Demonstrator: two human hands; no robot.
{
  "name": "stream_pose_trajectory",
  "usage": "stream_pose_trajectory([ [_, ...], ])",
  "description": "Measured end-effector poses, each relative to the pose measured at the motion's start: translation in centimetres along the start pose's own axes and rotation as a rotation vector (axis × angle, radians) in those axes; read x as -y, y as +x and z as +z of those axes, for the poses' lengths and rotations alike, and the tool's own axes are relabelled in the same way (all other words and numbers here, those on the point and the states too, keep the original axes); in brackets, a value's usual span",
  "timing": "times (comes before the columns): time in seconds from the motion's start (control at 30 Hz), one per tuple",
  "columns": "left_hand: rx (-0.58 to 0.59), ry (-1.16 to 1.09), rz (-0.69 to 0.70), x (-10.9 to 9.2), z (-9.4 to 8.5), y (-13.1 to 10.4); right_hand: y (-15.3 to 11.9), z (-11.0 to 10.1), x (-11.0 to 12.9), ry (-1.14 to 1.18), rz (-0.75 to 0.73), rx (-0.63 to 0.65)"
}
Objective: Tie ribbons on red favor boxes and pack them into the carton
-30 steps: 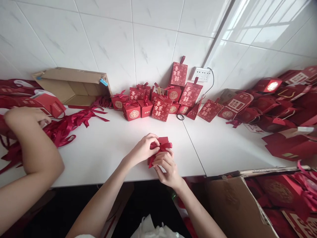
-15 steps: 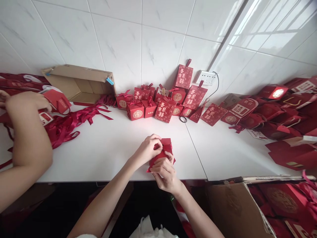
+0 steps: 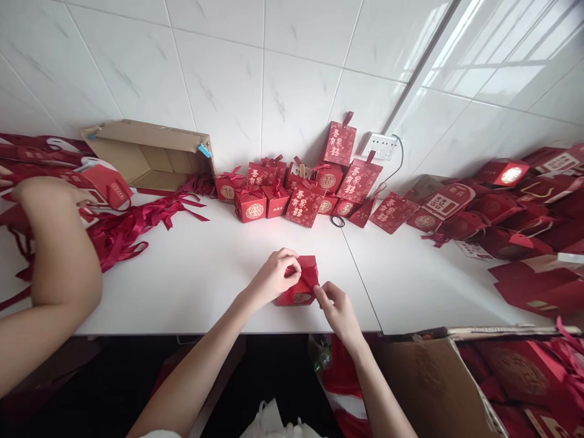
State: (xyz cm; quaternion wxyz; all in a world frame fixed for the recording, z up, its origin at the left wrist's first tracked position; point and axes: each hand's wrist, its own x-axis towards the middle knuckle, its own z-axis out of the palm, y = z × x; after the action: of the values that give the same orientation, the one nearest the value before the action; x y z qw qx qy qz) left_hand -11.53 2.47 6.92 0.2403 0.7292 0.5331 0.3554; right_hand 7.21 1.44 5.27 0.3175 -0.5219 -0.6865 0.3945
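Observation:
A small red gift box with a gold round emblem on its front stands on the white table, close to the front edge. Red ribbon lies across its top. With thumb and fingertips together, my left hand pinches the ribbon above the box's top left. At the box's right side, my right hand is closed in a pinch on another part of the ribbon. The fingertips hide some of the ribbon, so its knot or loop cannot be made out clearly.
Finished-looking red boxes and tags stand along the wall. Loose ribbons lie left, near a cardboard box and another person's arm. Red boxes pile up right; an open carton sits below.
My right hand has moved right from the box's front to its right side, uncovering the front emblem. My left hand stays near the top. The other person's arm has shifted slightly.

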Motion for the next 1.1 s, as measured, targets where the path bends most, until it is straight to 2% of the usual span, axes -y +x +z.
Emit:
stream_pose_trajectory([
  [0.07, -0.044, -0.035, 0.026, 0.3, 0.2, -0.2, 0.1, -0.6, 0.2, 0.045, 0.015, 0.059],
  [0.13, -0.174, -0.063, 0.020, 0.6, 0.4, -0.7, 0.4, -1.4, 0.4, 0.044, 0.018, 0.038],
  [0.2, -0.367, -0.058, -0.075, 0.8, 0.6, -1.1, 1.2, -1.9, 0.7, 0.022, 0.008, -0.069],
  [0.27, -0.488, -0.035, -0.257, 0.7, 0.7, -1.6, 2.3, -1.9, 0.9, 0.013, -0.010, -0.136],
  [0.33, -0.446, -0.031, -0.435, 0.3, 0.8, -1.9, 3.4, -1.2, 1.1, 0.021, -0.020, -0.116],
  [0.4, -0.337, -0.057, -0.514, -0.1, 0.9, -2.1, 4.3, -0.3, 1.1, 0.036, -0.017, -0.072],
  [0.47, -0.301, -0.083, -0.501, -0.4, 1.2, -2.2, 4.6, 0.5, 1.1, 0.054, -0.023, -0.056],
  [0.73, -0.443, -0.090, -0.406, -0.4, 2.9, -2.5, 3.8, 1.5, 0.2, 0.114, -0.130, -0.190],
  [0.87, -0.441, -0.142, -0.426, -0.3, 3.1, -2.5, 3.6, 1.9, -0.1, 0.163, -0.053, -0.225],
  [0.93, -0.423, -0.170, -0.428, -0.1, 2.9, -2.4, 3.9, 1.6, -0.6, 0.230, -0.013, -0.179],
  [0.97, -0.411, -0.184, -0.424, 0.1, 2.8, -2.3, 4.2, 1.2, -1.0, 0.270, -0.044, -0.149],
  [1.03, -0.389, -0.215, -0.412, 0.4, 2.3, -2.0, 4.8, 0.4, -1.9, 0.314, -0.211, -0.049],
  [1.1, -0.388, -0.233, -0.393, 0.7, 1.7, -1.6, 5.4, -0.5, -2.6, 0.248, -0.395, 0.123],
])
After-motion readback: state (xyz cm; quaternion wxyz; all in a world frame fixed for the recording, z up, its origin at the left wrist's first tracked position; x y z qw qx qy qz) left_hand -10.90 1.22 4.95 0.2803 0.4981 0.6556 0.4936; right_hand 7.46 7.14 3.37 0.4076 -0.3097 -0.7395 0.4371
